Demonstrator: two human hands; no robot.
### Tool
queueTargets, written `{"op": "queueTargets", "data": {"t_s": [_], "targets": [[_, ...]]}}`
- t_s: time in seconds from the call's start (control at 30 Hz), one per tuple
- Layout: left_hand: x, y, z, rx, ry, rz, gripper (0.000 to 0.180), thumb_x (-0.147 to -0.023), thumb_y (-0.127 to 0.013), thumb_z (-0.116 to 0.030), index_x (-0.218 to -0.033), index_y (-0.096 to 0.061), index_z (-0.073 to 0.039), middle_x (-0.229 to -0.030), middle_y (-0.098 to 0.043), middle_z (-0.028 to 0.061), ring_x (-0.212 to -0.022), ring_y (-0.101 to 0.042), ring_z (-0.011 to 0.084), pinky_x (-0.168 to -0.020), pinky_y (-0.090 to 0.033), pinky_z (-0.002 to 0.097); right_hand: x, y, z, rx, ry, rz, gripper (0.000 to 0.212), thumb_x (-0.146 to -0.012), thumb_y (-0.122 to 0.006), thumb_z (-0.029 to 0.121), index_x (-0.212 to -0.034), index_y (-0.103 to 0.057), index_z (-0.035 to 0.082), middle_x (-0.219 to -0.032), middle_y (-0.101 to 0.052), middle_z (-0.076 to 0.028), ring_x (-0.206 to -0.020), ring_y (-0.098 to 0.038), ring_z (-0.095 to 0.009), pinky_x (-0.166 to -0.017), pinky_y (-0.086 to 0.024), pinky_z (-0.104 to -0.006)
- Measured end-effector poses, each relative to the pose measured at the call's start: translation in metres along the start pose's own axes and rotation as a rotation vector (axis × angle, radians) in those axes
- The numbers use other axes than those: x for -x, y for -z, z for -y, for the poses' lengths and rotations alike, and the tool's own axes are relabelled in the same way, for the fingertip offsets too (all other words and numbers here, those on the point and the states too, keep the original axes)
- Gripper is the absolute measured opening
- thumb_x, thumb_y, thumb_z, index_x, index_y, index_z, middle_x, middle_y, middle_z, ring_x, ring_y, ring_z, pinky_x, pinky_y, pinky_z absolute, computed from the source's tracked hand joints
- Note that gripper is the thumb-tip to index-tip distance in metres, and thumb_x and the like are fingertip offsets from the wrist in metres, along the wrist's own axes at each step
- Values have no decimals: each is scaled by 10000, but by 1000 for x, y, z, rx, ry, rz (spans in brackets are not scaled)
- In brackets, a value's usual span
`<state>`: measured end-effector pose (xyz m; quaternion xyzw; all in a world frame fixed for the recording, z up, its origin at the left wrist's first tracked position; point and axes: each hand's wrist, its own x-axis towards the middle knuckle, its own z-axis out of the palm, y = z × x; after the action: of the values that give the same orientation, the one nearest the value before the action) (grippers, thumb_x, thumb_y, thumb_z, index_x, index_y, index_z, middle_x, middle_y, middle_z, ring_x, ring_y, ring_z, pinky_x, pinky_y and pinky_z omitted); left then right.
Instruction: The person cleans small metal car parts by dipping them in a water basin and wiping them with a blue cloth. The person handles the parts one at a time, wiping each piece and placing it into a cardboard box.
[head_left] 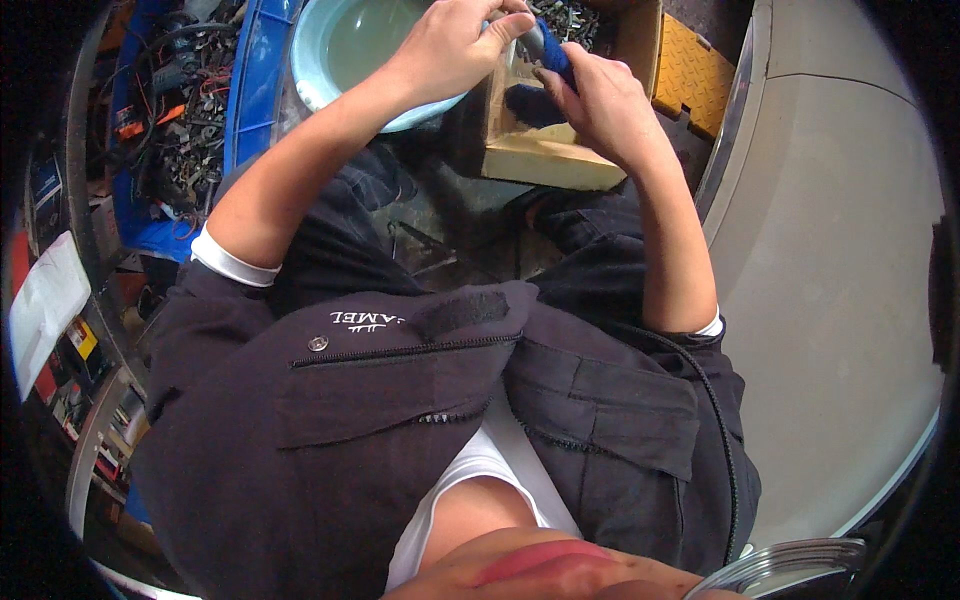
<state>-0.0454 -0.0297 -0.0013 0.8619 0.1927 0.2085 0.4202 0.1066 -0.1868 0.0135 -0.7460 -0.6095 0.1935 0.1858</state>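
Watching remotely, I see the right hand gripping a blue-and-grey object over the box, the left hand curled beside it, hold unclear to me, and a basin left of the box.

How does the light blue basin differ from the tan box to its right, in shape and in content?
Shape: the basin has a round, curved rim, while the box has straight walls and corners.
Content: the basin holds what looks like cloudy liquid; the box holds many small dark pieces, too crowded to identify.
Shared: both are open-topped, and the picture's upper edge cuts both off.
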Motion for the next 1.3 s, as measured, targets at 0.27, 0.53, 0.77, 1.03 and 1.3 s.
{"op": "queueTargets", "data": {"t_s": [0.27, 0.53, 0.77, 1.03, 1.3], "targets": [[1, -9, 4, 436, 262, -1, 247, -1065, -517, -222, -1112, -618, -1, -898, -647, 31, -827, -601, 104, -761, -498, 268, -3, 5, -5, 47, -12, -150, 537, -983, -550, 545, -828, -656, 42, -710, -668, -206, -737, -698, -381, -641, -544, -475], [-4, -8, 15, 616, 18, -6, 280, -1078, -491, -245, -1151, -606, 0, -970, -641, 27, -895, -593, 109, -850, -485, 264, 2, 6, -7, -770, -76, -92, 493, -1067, -492, 416, -882, -623, -21, -688, -615, -76, -657, -602, -152, -631, -478, -311], [-7, 8, 3, 269, 15, 3, 286, -1053, -552, -264, -1123, -637, 0, -1006, -648, 30, -921, -617, 123, -847, -499, 273, 0, 4, -8, -549, -134, -281, 490, -1071, -460, 449, -958, -651, 12, -707, -618, -113, -667, -593, -210, -650, -479, -345], [4, -4, 2, 144, 75, 84, 362, -1011, -627, -327, -1221, -645, -33, -1049, -716, 75, -971, -655, 129, -880, -507, 290, -1, 18, 9, -499, -142, -252, 587, -916, -669, 135, -1412, -365, 61, -1026, -639, -222, -895, -690, -315, -791, -538, -381], [6, -11, 16, 538, 166, 95, 365, -962, -711, -203, -1235, -621, 20, -1138, -689, 79, -1065, -649, 133, -967, -509, 264, -1, 2, 8, -514, 88, -431, 320, -947, -664, 227, -1185, -634, 15, -961, -698, -188, -910, -707, -271, -834, -534, -376]]}}
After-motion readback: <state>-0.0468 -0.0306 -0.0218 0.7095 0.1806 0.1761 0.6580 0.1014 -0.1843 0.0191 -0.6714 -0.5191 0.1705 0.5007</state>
